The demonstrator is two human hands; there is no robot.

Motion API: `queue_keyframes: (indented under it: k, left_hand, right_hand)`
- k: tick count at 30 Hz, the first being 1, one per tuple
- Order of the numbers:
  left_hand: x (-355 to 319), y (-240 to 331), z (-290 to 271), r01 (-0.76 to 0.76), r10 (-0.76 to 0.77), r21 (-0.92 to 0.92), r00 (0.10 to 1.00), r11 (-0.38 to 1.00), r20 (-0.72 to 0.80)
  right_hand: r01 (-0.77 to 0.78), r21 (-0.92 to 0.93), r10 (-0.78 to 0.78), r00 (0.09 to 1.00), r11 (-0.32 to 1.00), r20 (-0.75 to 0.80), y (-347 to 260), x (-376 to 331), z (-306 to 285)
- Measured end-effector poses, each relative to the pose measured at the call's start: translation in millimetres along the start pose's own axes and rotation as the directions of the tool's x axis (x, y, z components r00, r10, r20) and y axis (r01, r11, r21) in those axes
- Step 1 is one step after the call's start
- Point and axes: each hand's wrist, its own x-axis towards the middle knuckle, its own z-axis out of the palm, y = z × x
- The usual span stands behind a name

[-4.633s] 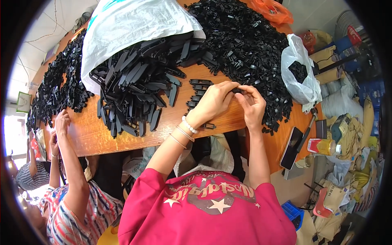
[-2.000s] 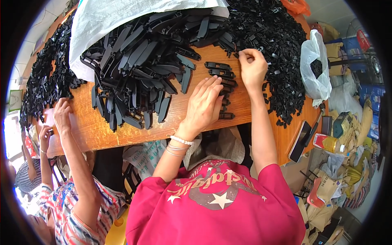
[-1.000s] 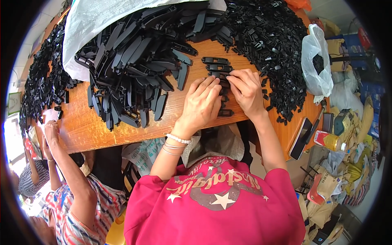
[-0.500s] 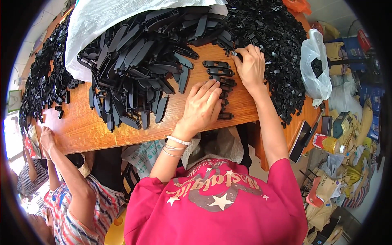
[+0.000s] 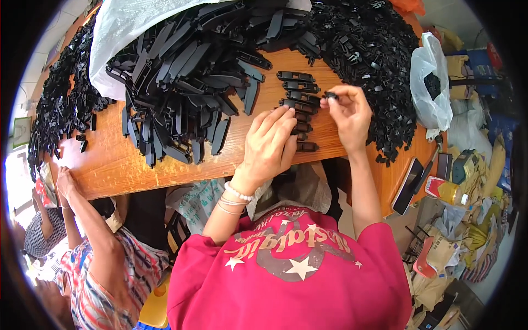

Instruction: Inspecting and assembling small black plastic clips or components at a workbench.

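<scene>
Several long black plastic parts (image 5: 298, 86) lie side by side in a row on the wooden table (image 5: 231, 157). My left hand (image 5: 269, 140) is bent over the left ends of the row's nearer parts. Its fingertips touch one of them and its thumb lies lower down, beside the others. Just right of the row, my right hand (image 5: 352, 115) pinches a small black plastic piece (image 5: 331, 95) between thumb and fingers. The fingers partly hide this piece. A big heap of long black parts (image 5: 181, 82) spills from a white sack (image 5: 121, 44) to the left.
Small black pieces (image 5: 379, 71) are heaped along the right side, with another heap (image 5: 60, 104) far left. A clear plastic bag (image 5: 432, 82) hangs at the right edge. Nearby lies a phone (image 5: 407, 187). At left, another person's arm (image 5: 82, 209) reaches the table edge.
My right hand has come back from the edge of the small-piece heap toward the row, with a small black piece in its fingers. My left hand has stayed by the row.
</scene>
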Motion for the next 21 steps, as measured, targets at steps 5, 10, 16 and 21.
queue_keyframes:
  k: [5, 10, 16, 21]
  left_hand:
    - [-8, 0, 4, 0.016, -0.025, 0.073, 0.992, 0.997, 0.120]
    - [-8, -4, 9, 0.029, -0.054, 0.123, 0.977, 0.992, 0.207]
    - [-9, -4, 8, 0.032, -0.056, 0.118, 0.977, 0.993, 0.204]
    - [-8, -5, 8, 0.033, -0.054, 0.108, 0.978, 0.994, 0.199]
  right_hand:
    - [0.279, -0.382, -0.266, 0.960, 0.881, 0.088, -7, -14, 16]
    - [0.458, -0.448, -0.420, 0.888, 0.767, 0.188, 8, -12, 20]
    - [0.477, -0.459, -0.449, 0.876, 0.749, 0.178, 8, -15, 23]
    - [0.490, -0.495, -0.463, 0.867, 0.718, 0.187, 11, -14, 24]
